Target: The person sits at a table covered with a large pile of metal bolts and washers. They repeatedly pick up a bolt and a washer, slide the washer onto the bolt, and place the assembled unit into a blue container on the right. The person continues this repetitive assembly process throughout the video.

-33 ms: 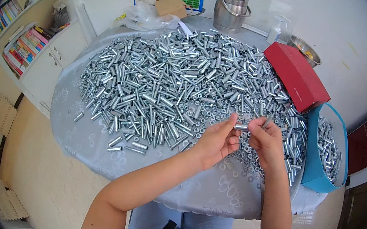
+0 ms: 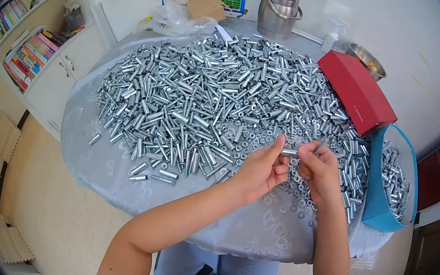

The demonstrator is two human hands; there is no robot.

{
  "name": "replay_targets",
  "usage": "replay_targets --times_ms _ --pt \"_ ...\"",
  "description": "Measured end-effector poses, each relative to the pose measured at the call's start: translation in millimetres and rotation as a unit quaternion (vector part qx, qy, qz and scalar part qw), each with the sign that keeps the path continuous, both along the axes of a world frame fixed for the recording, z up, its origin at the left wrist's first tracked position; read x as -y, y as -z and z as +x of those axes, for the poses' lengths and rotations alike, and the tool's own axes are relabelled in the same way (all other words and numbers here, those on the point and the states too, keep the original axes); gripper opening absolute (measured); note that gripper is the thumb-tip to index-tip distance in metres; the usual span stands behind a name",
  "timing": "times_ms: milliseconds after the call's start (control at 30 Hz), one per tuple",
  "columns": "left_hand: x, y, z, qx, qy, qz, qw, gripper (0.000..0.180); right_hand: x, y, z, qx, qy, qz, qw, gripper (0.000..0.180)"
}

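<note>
My left hand [image 2: 259, 172] is closed, with thumb and fingertips pinching one end of a short shiny metal sleeve [image 2: 289, 152]. Close beside it, my right hand [image 2: 319, 171] is closed too, its thumb and forefinger at the sleeve's other end. A thin metal bolt [image 2: 321, 145] sticks up from the right fingers; its lower part is hidden. Both hands are just above a bed of loose nuts and washers [image 2: 249, 146]. Beyond and to the left spreads a large heap of silvery sleeves and bolts [image 2: 198, 91].
The heap covers much of a round table with a grey patterned cloth [image 2: 101, 164]. At right are a red box [image 2: 356, 94] and a blue bin [image 2: 386, 213] of metal parts. A steel pot [image 2: 278, 13], spray bottle [image 2: 331, 37], metal bowl [image 2: 366, 57] and plastic bag [image 2: 176, 21] stand behind.
</note>
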State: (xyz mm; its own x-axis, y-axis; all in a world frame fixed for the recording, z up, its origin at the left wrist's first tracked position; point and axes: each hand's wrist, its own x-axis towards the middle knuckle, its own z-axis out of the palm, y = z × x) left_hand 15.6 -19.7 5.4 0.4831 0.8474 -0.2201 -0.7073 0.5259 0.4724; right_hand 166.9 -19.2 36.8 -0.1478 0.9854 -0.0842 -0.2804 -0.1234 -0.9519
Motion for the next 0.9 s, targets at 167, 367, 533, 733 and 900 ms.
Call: replay_targets --times_ms 167,367,533,733,900 --pt "1.5 4.2 3.3 -0.008 0.048 0.009 0.999 0.028 1.6 3.4 -6.7 0.040 -0.011 -0.007 0.999 0.013" --pt "4.7 -2.5 -0.1 -0.044 0.077 0.001 0.996 0.028 4.6 3.2 -11.9 0.088 -0.037 -0.005 0.995 0.013" --pt "5.8 -8.3 0.6 -0.085 0.069 0.043 0.993 0.028 3.9 0.1 -9.6 0.033 -0.026 0.000 0.999 0.014" --pt "5.6 -13.7 0.0 -0.201 0.057 0.112 0.972 0.030 -1.0 9.0 -0.5 -0.041 0.007 -0.006 0.999 0.030" --pt "-6.2 -15.5 -13.8 -0.198 -0.021 0.059 0.978 0.033 -3.6 6.1 0.4 -0.032 -0.022 -0.005 0.999 0.038"
